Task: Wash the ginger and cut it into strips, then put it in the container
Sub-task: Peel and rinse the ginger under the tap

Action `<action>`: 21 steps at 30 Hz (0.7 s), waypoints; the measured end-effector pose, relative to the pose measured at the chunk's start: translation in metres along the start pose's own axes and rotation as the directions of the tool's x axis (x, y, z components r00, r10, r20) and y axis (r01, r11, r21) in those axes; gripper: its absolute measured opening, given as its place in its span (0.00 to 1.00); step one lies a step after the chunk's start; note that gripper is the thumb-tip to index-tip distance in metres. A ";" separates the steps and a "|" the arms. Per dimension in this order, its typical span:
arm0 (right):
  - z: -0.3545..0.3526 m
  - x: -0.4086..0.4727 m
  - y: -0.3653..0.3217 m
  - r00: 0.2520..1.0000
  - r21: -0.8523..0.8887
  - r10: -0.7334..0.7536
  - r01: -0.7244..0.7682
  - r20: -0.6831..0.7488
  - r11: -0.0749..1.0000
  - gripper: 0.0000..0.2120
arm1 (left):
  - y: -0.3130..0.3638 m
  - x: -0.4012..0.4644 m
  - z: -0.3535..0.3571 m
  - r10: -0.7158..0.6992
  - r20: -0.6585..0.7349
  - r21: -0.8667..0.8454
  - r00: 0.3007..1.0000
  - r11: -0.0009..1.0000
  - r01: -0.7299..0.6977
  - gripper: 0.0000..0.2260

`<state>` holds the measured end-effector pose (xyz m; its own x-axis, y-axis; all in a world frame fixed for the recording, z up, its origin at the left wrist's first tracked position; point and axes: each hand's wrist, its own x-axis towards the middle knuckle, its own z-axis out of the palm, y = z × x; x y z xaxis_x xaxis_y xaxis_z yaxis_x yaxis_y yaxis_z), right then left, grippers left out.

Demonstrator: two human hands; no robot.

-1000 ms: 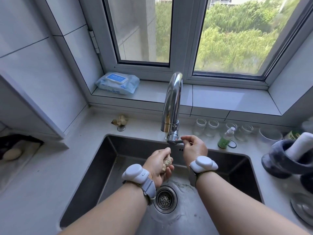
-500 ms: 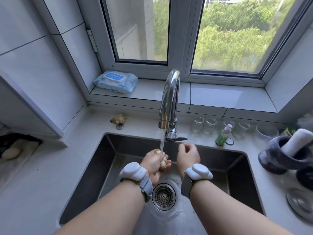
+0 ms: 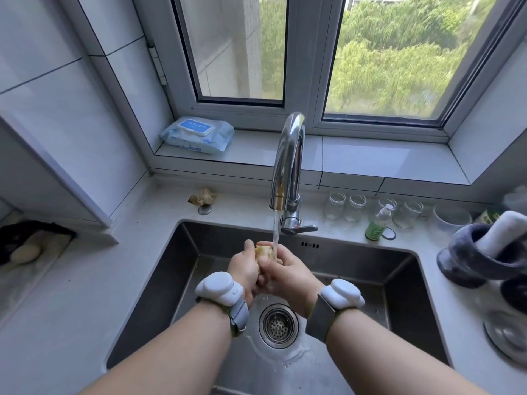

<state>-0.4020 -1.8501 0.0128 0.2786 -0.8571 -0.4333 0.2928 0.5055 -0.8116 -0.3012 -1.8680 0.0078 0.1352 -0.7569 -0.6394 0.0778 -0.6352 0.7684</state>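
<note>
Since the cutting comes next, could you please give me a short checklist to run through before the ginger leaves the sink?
1. Water running from the tap onto the ginger: ok.
2. Ginger held by both the left hand and the right hand: ok.
3. Ginger clean all over: cannot tell, mostly hidden by the fingers.
4. Hands over the sink, above the drain: ok.
5. Tap lever within reach to shut off: ok, judging by its place just behind the hands.
6. Knife, board and container ready: cannot tell, none clearly in view.
</note>
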 end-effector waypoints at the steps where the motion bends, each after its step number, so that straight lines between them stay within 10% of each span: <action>1: 0.003 0.003 0.000 0.995 -0.140 -0.051 0.038 -0.084 0.989 0.09 | 0.002 0.000 0.002 0.038 -0.020 0.041 0.999 0.998 -0.038 0.27; 4: 0.008 0.011 0.002 0.951 -0.433 -0.211 0.097 -0.225 0.896 0.07 | 0.006 0.002 0.006 0.085 -0.020 0.068 0.996 0.994 -0.083 0.25; 11: -0.006 -0.005 -0.023 0.987 0.024 -0.010 0.006 0.159 1.000 0.12 | 0.019 -0.002 -0.009 -0.079 0.195 -0.221 0.978 0.968 0.123 0.22; 17: 0.006 0.012 -0.009 0.917 -0.391 -0.302 0.185 -0.262 0.902 0.08 | 0.020 -0.009 0.012 0.012 0.154 -0.112 0.988 0.994 0.005 0.22; 21: -0.006 0.004 -0.027 0.971 -0.262 -0.197 0.156 -0.138 0.952 0.09 | 0.029 -0.009 0.004 -0.051 0.242 -0.255 0.969 0.960 0.114 0.17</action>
<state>-0.4140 -1.8675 0.0306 0.0861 -0.9452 -0.3148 0.0830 0.3217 -0.9432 -0.3039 -1.8801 0.0355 -0.1123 -0.7385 -0.6648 0.3415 -0.6570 0.6721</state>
